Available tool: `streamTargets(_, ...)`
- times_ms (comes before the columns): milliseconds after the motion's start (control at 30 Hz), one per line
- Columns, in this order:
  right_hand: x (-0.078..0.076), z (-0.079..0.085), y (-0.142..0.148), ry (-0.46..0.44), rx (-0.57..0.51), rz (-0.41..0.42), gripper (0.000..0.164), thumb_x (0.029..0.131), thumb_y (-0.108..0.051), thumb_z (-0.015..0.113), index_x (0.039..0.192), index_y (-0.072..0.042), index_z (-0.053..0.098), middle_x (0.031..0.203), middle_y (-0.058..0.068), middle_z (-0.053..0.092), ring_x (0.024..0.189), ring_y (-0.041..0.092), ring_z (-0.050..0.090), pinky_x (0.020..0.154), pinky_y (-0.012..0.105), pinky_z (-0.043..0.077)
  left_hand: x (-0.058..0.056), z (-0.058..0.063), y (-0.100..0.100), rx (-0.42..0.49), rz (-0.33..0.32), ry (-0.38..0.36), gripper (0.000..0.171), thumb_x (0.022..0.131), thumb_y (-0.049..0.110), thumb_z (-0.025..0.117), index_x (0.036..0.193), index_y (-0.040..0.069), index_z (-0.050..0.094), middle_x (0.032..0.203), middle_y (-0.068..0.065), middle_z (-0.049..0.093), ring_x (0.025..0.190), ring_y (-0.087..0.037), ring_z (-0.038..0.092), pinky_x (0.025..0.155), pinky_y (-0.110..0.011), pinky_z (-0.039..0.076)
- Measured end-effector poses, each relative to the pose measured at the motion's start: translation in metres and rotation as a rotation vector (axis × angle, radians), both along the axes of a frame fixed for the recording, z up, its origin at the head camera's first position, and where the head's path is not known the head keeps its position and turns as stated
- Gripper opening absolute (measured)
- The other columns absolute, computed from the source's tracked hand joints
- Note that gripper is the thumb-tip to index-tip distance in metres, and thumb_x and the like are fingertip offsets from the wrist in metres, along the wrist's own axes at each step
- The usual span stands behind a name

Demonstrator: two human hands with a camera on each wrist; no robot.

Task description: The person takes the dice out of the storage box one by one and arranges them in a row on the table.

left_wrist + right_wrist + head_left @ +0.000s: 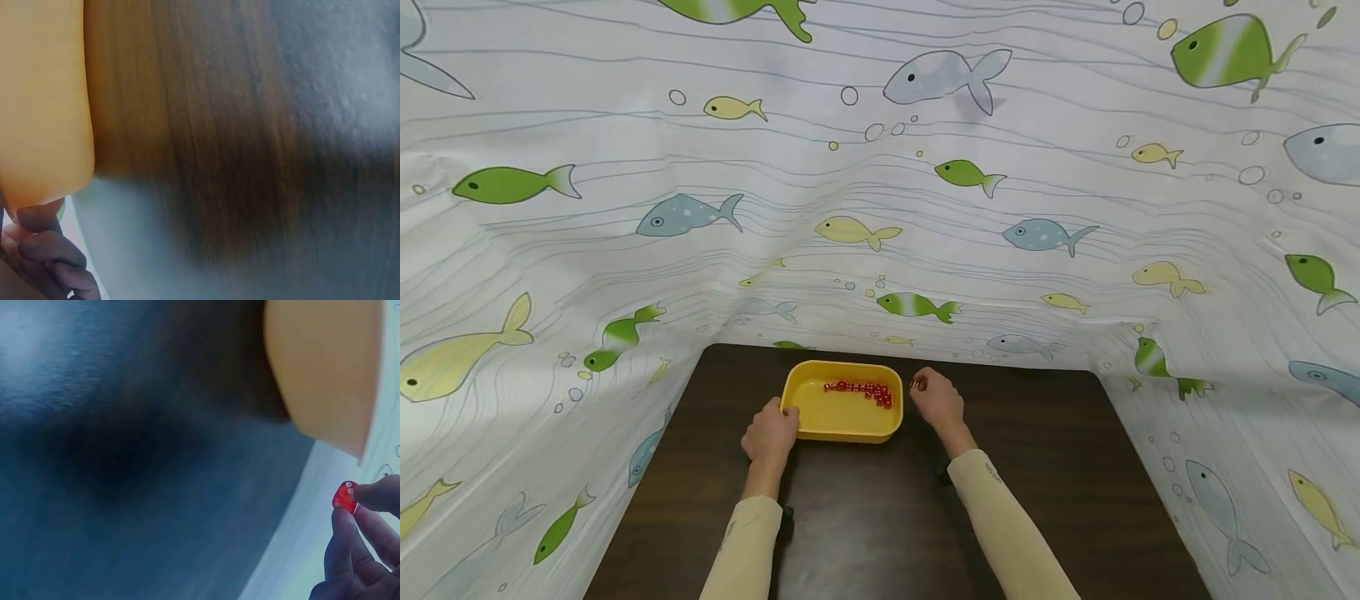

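A yellow plastic tub stands on the dark table with many small red dice gathered along its far side and far right corner. My left hand grips the tub's left wall, thumb over the rim and fingers curled outside; the left wrist view shows those fingers under the tub's edge. Just beyond the right rim is my right hand, raised beside the tub. Between its thumb and fingers it pinches one red die with white pips, plainly seen in the right wrist view.
Dark brown wood-grain table extends on both sides of the tub and toward me. A white fish-patterned cloth rises behind the table and along both sides. Dark bands are on both wrists.
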State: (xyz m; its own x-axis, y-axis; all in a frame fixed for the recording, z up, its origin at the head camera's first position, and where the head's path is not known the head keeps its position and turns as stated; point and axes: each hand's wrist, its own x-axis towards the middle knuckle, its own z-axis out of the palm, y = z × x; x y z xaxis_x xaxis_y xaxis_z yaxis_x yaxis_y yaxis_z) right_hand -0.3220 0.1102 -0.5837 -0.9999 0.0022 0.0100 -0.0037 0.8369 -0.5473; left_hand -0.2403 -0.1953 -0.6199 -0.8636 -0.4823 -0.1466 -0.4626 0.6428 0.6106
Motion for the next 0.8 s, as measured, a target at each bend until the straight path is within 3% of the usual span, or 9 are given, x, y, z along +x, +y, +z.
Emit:
streamTargets(467,0.004,-0.028,-0.002,-0.103,0.065,0.043,0.018,0.1,-0.024,0.073,0.116,-0.015,0.073,0.104,0.004,0.073,0.087,0.024,0.064,0.089,0.053,0.055,0.002,0.004,-0.004,-0.028,-0.04,0.004,0.035,0.104,0.032,0.051,0.12,0.004,0.063,0.083,-0.014,0.062,0.069,-0.033,0.06,0.068,-0.049,0.047)
streamTargets(800,0.001,-0.035,-0.004,-0.14,0.086,0.057,0.02,0.1,-0.024,0.072,0.118,-0.016,0.073,0.112,0.006,0.075,0.091,0.027,0.066,0.095,0.059,0.054,0.001,0.005,-0.005,-0.027,-0.046,0.001,0.038,0.104,0.032,0.05,0.125,0.003,0.063,0.088,-0.016,0.065,0.071,-0.033,0.061,0.07,-0.051,0.049)
